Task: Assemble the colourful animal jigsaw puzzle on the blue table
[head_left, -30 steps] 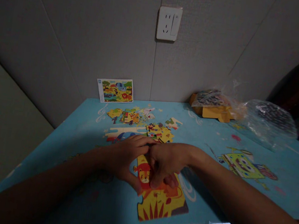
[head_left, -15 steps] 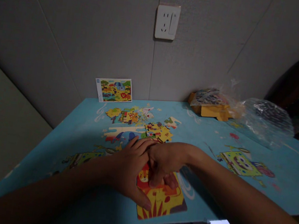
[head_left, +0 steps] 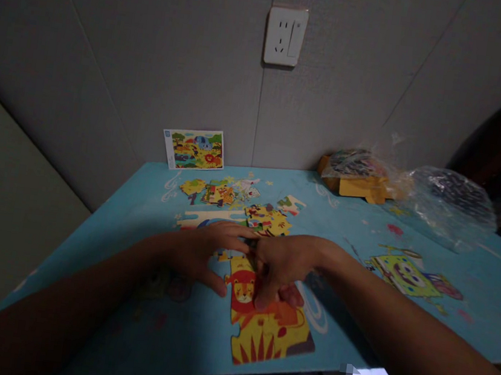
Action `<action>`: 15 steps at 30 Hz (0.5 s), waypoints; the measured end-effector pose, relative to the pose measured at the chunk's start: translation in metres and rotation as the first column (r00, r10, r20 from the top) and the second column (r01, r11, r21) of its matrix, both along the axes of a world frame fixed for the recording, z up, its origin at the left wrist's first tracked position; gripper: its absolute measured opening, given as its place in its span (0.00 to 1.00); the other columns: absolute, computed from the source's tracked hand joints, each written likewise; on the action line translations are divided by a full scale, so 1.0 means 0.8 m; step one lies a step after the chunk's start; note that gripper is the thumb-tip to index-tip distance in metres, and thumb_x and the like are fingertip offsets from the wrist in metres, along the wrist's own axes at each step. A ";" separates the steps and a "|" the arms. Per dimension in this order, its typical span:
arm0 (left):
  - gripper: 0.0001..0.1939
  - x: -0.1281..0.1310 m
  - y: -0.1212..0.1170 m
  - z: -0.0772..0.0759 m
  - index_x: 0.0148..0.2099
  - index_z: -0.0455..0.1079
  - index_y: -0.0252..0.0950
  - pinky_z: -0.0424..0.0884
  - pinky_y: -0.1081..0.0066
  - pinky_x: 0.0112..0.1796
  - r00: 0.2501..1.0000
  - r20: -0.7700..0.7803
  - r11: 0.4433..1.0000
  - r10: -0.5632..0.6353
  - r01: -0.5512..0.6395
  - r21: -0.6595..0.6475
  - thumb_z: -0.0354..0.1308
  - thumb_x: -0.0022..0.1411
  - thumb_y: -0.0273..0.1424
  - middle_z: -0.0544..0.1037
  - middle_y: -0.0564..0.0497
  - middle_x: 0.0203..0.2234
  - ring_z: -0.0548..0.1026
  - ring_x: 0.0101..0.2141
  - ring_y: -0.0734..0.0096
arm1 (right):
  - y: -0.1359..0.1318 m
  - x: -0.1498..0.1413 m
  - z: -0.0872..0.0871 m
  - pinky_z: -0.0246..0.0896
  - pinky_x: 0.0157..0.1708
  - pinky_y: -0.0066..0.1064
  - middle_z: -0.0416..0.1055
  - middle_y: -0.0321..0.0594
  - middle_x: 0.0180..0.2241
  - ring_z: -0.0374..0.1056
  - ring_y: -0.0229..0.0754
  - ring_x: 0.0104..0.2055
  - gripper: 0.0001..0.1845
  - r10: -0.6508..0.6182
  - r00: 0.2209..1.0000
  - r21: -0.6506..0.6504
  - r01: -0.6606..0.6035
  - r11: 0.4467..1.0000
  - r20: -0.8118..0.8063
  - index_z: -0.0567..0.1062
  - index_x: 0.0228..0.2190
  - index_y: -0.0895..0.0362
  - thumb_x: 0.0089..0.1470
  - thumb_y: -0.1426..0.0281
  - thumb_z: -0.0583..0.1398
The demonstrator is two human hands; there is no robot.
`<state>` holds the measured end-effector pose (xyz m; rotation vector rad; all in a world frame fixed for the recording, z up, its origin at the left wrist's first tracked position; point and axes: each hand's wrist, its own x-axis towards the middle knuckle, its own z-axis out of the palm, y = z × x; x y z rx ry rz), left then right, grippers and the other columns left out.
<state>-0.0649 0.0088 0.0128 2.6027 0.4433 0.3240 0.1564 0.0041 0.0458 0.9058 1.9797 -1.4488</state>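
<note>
A joined lion section of a jigsaw puzzle point(head_left: 260, 334) lies near the table's front edge, red mane and yellow grass showing. Over its upper part my right hand point(head_left: 286, 268) is closed, fingers curled and thumb down on the lion; whatever is in its grip is hidden. My left hand point(head_left: 199, 254) reaches in from the left with thumb and fingers apart, its fingertips close to the right hand's knuckles. Behind the hands lie a partly covered strip of puzzle point(head_left: 201, 216) and a joined yellow section point(head_left: 269, 220).
Several loose puzzle pieces point(head_left: 220, 194) lie farther back. A picture card point(head_left: 195, 150) leans on the wall beneath and left of a socket point(head_left: 285, 36). At the back right sit a yellow box point(head_left: 360, 187) and a clear plastic bag point(head_left: 454, 203). The blue table point(head_left: 341, 223) has cartoon prints.
My left hand has drawn back left off the lion section, uncovering its left edge and the lion's face. The right hand stays almost in place.
</note>
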 end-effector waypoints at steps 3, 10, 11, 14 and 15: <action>0.31 -0.008 0.007 -0.005 0.58 0.68 0.42 0.61 0.52 0.58 0.998 0.053 0.999 0.016 -0.014 -0.036 0.67 0.54 0.43 0.64 0.41 0.61 0.65 0.59 0.50 | 0.002 0.004 0.003 0.62 0.20 0.27 0.69 0.34 0.15 0.67 0.37 0.18 0.30 -0.052 0.999 0.058 0.052 0.997 -0.002 0.71 0.19 0.60 0.35 0.44 0.67; 0.17 0.000 0.009 -0.007 0.54 0.72 0.39 0.65 0.56 0.56 0.996 0.092 1.000 0.017 -0.015 -0.017 0.61 0.62 0.30 0.70 0.41 0.57 0.69 0.57 0.56 | 0.024 0.016 -0.006 0.53 0.21 0.27 0.66 0.32 0.14 0.60 0.33 0.16 0.18 -0.148 0.965 0.454 0.234 0.860 -0.217 0.71 0.18 0.59 0.52 0.60 0.62; 0.17 0.001 0.009 -0.009 0.54 0.72 0.39 0.66 0.56 0.56 0.996 0.090 1.000 0.028 -0.027 -0.009 0.60 0.62 0.30 0.70 0.42 0.57 0.69 0.56 0.57 | 0.027 0.016 -0.008 0.51 0.21 0.27 0.66 0.32 0.15 0.59 0.32 0.17 0.16 -0.157 0.940 0.566 0.309 0.764 -0.302 0.72 0.19 0.59 0.52 0.62 0.62; 0.15 0.003 0.010 -0.018 0.54 0.71 0.38 0.67 0.59 0.55 0.993 0.108 0.999 0.040 -0.043 0.028 0.56 0.65 0.28 0.71 0.42 0.56 0.70 0.55 0.61 | 0.032 0.011 -0.014 0.49 0.24 0.27 0.69 0.33 0.20 0.60 0.33 0.22 0.08 -0.139 0.848 0.707 0.507 0.492 -0.511 0.75 0.26 0.59 0.51 0.67 0.63; 0.14 0.004 0.010 -0.020 0.53 0.71 0.38 0.68 0.61 0.54 0.991 0.128 0.998 0.033 -0.040 0.050 0.54 0.66 0.27 0.72 0.43 0.55 0.71 0.54 0.62 | 0.032 0.008 -0.016 0.50 0.26 0.27 0.71 0.34 0.23 0.61 0.33 0.23 0.06 -0.126 0.824 0.711 0.545 0.443 -0.553 0.76 0.29 0.59 0.51 0.68 0.63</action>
